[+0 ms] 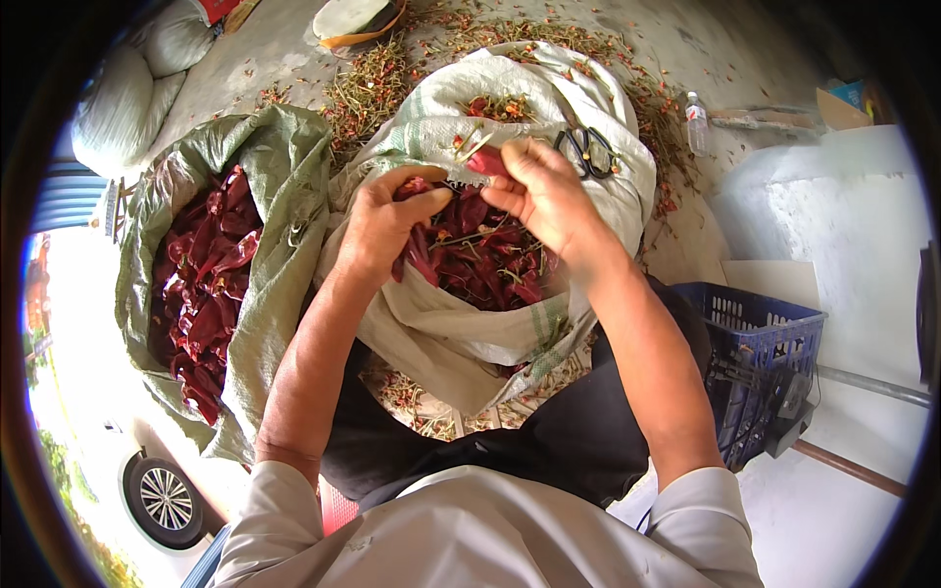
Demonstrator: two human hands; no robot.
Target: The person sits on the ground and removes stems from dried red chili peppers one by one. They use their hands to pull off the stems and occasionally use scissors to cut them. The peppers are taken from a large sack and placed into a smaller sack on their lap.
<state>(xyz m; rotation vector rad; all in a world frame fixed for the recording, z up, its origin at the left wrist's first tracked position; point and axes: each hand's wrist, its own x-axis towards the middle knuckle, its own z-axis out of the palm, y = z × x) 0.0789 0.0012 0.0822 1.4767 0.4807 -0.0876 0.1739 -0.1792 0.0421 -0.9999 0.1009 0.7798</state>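
Observation:
Over a white woven sack of dried red chili peppers, my left hand is closed around several dried peppers, some hanging below the fingers. My right hand pinches one red pepper whose pale stem points up and left. Black-handled scissors lie on the folded white sack just beyond my right hand. Stem scraps with red bits rest in a fold of the sack behind the hands. To the left stands a green woven sack, open and filled with dark red dried peppers.
Cut stems litter the concrete floor. A blue plastic crate stands at the right, a plastic bottle at the back right. Full white sacks sit back left, near a round container. A car wheel shows lower left.

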